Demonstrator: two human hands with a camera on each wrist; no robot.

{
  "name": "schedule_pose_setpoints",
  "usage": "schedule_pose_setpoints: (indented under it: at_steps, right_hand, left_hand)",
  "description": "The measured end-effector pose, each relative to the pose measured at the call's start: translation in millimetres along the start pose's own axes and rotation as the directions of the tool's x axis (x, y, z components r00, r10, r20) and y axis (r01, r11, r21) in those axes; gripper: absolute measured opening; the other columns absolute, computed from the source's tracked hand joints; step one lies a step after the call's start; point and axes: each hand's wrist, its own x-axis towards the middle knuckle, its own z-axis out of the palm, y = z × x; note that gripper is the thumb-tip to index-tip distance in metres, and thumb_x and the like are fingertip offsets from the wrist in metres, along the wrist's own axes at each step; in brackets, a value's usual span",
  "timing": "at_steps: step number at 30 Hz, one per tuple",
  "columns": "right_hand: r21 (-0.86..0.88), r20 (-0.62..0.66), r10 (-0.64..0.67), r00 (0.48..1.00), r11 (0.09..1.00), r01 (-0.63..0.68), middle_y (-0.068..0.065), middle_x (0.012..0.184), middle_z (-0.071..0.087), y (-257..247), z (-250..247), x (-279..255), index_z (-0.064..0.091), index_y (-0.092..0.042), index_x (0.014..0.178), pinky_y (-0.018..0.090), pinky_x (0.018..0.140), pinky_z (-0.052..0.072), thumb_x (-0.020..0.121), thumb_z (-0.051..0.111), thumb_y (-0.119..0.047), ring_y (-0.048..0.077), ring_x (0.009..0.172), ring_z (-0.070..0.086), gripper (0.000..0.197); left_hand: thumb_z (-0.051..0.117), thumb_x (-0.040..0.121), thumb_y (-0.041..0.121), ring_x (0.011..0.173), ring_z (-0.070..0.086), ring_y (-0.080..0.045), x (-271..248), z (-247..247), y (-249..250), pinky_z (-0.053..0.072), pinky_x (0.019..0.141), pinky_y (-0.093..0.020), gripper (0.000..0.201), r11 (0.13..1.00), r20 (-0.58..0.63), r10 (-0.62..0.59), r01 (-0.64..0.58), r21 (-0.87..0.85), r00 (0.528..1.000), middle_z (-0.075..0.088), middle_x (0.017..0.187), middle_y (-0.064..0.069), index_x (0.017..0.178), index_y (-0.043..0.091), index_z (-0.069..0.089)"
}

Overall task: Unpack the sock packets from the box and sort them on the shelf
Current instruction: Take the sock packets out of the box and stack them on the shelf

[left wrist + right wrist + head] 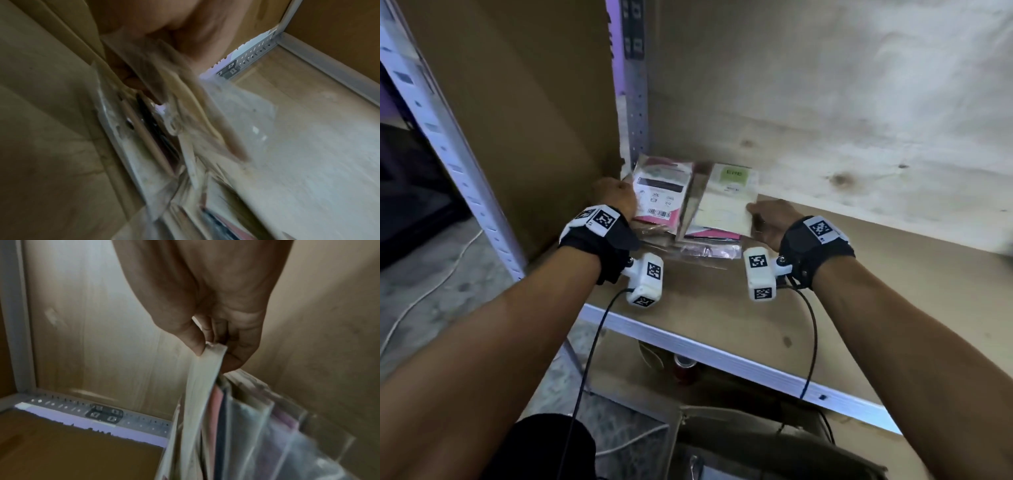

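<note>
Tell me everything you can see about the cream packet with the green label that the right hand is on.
The cream packet is a flat, clear-plastic-wrapped pack with a pale cream face and a green label at its far end. It lies on top of other packets, on the wooden shelf, near the back left corner, beside a pink and white packet. The right hand pinches its right edge between thumb and fingers. The label print is too blurred to read.
</note>
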Motion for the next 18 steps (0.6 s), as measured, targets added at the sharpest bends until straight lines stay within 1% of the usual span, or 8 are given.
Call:
schedule_pose_setpoints:
  at_steps: [2, 4, 7, 8, 11, 14, 16, 18]
  right_hand:
    - [-0.099, -0.014, -0.012, 1.0, 0.995, 0.01, 0.023, 0.127, 0.062, -1.3, 10.1, 8.8, 0.056, 0.009, 0.125, 0.05, 0.102, 0.049, 0.097, 0.055, -0.007, 0.038, 0.119, 0.06, 0.033]
    - [-0.186, -0.049, -0.031, 0.998, 0.982, 0.021, 0.024, 0.121, 0.066, -2.0, 17.2, 18.6, 0.061, 0.011, 0.118, 0.05, 0.099, 0.051, 0.093, 0.063, -0.009, 0.038, 0.113, 0.064, 0.033]
    - [-0.3, -0.099, -0.073, 0.992, 0.953, 0.04, 0.018, 0.098, 0.072, -5.7, 19.2, 28.7, 0.068, 0.007, 0.096, 0.03, 0.081, 0.06, 0.088, 0.071, -0.017, 0.019, 0.087, 0.074, 0.025]
    - [-0.339, -0.098, -0.081, 0.992, 0.94, 0.043, 0.014, 0.093, 0.072, -6.4, 18.0, 28.8, 0.068, 0.003, 0.093, 0.024, 0.077, 0.06, 0.087, 0.072, -0.022, 0.013, 0.08, 0.074, 0.026]
    - [-0.338, -0.036, -0.094, 0.995, 0.938, 0.076, 0.007, 0.105, 0.064, -3.6, 11.1, 23.4, 0.064, -0.014, 0.1, 0.04, 0.094, 0.056, 0.087, 0.07, -0.027, 0.022, 0.097, 0.065, 0.019]
    - [-0.357, -0.003, -0.1, 0.995, 0.929, 0.092, 0.008, 0.105, 0.059, -0.5, 3.5, 3.0, 0.057, -0.018, 0.092, 0.042, 0.098, 0.053, 0.092, 0.064, -0.025, 0.024, 0.096, 0.059, 0.01]
    - [-0.336, 0.008, -0.094, 0.996, 0.937, 0.091, 0.008, 0.091, 0.057, 1.8, -1.9, -19.1, 0.051, -0.019, 0.079, 0.04, 0.087, 0.055, 0.094, 0.059, -0.018, 0.024, 0.084, 0.058, 0.017]
    - [-0.275, 0.056, -0.087, 0.995, 0.956, 0.099, 0.009, 0.076, 0.052, 5.0, -5.7, -43.4, 0.048, -0.015, 0.075, 0.034, 0.063, 0.048, 0.096, 0.053, -0.008, 0.022, 0.064, 0.052, 0.022]
  left_hand:
    - [0.047, 0.1, 0.029, 0.114, 0.061, -0.039, 4.0, 3.1, -4.1, 0.046, 0.103, -0.041, 0.044, 1.0, -0.037, 0.001, -0.001, 0.001, 0.999, 0.066, 0.119, -0.026, 0.111, -0.009, 0.067]
    - [0.046, 0.1, 0.035, 0.114, 0.061, -0.037, 6.1, 4.9, -6.3, 0.047, 0.1, -0.039, 0.046, 0.999, -0.045, -0.003, 0.006, 0.047, 0.999, 0.066, 0.12, -0.022, 0.113, -0.003, 0.067]
    - [0.044, 0.099, 0.044, 0.113, 0.061, -0.037, 8.9, 4.8, -5.8, 0.047, 0.095, -0.036, 0.052, 0.993, -0.012, -0.024, 0.025, 0.118, 1.0, 0.066, 0.123, -0.02, 0.116, 0.001, 0.067]
    - [0.041, 0.099, 0.047, 0.114, 0.061, -0.037, 9.0, 4.3, -4.9, 0.047, 0.099, -0.037, 0.056, 0.99, 0.003, -0.028, 0.027, 0.136, 1.0, 0.065, 0.124, -0.02, 0.116, 0.001, 0.068]
    - [0.027, 0.1, 0.052, 0.129, 0.048, -0.039, 1.2, -0.8, 0.6, 0.031, 0.114, -0.045, 0.065, 0.973, 0.038, -0.049, 0.039, 0.228, 0.998, 0.055, 0.139, -0.02, 0.125, 0.005, 0.065]
    - [0.021, 0.102, 0.051, 0.143, 0.029, -0.039, -16.5, -10.4, 7.2, 0.013, 0.12, -0.051, 0.063, 0.978, 0.052, -0.035, 0.023, 0.209, 0.998, 0.04, 0.151, -0.018, 0.136, 0.011, 0.056]
    - [0.025, 0.102, 0.048, 0.149, 0.014, -0.038, -36.8, -19.7, 11.3, 0.003, 0.119, -0.056, 0.054, 0.977, 0.005, 0.007, -0.008, 0.211, 1.0, 0.033, 0.157, -0.014, 0.137, 0.019, 0.055]
    - [0.035, 0.1, 0.044, 0.148, 0.014, -0.039, -61.9, -28.5, 14.7, 0.005, 0.118, -0.056, 0.044, 0.983, -0.075, 0.054, -0.04, 0.177, 0.996, 0.037, 0.155, -0.014, 0.132, 0.025, 0.058]
